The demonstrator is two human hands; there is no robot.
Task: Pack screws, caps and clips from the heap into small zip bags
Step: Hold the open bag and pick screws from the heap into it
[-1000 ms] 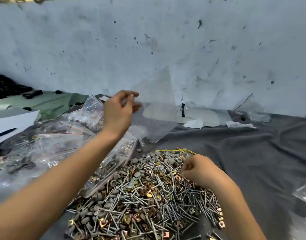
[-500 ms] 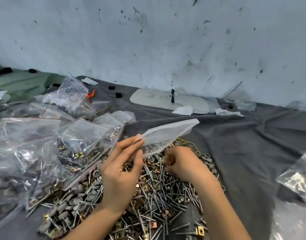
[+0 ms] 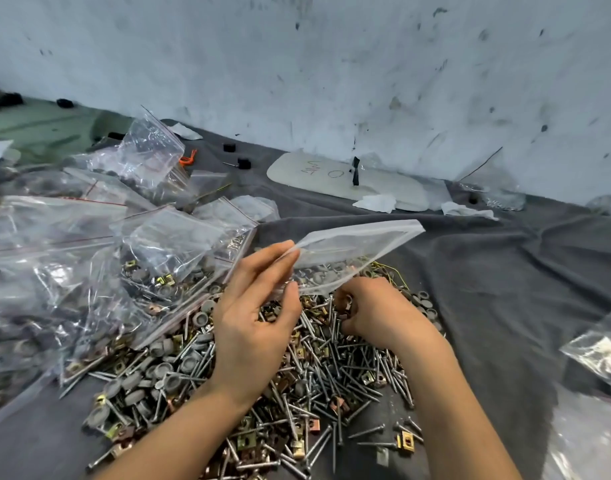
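My left hand (image 3: pixel 255 327) pinches the bag (image 3: pixel 352 251); my right hand (image 3: pixel 376 313) grips parts (image 3: pixel 346 302). I should spread the mouth before loading.

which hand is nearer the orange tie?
Left. The left hand sits front-right of the orange tie, holding a bag; the right hand is farther right on the heap.

Bare left hand (image 3: pixel 252 327) and right hand (image 3: pixel 376 313), bare slender forearms (image 3: pixel 193 417).
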